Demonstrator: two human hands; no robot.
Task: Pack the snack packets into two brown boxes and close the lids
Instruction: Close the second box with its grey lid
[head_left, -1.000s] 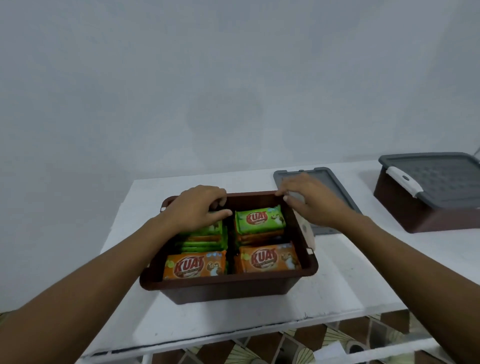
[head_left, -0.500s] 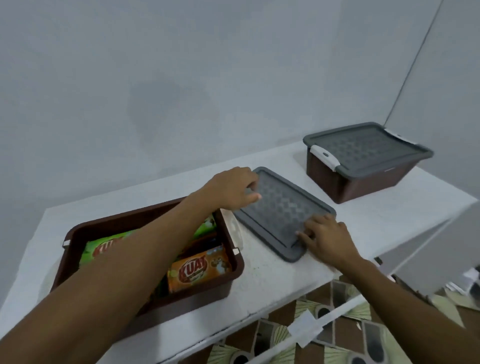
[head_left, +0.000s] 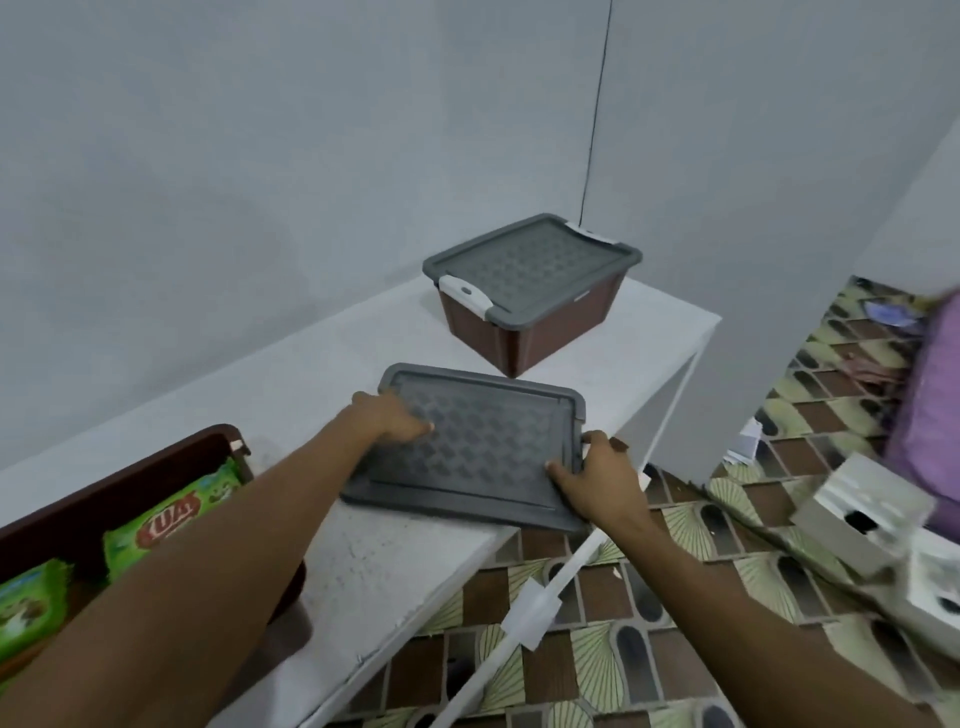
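Grey lid (head_left: 483, 447) flat, long axis left-right

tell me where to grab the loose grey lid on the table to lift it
Best by its two short ends, one hand from each side, pinching the raised rim. The loose grey lid lies flat, and its right end overhangs the table edge, so fingers can slip underneath there; the right hand curls round that end.

Your grey lid (head_left: 483, 452) bears a lattice pattern on a white table (head_left: 374, 571), with a brown, grey-topped box (head_left: 524, 338) at 1 o'clock, green packets (head_left: 171, 519) at 8 o'clock, and brown-and-green fan-patterned tiles (head_left: 597, 670) at 5 o'clock.
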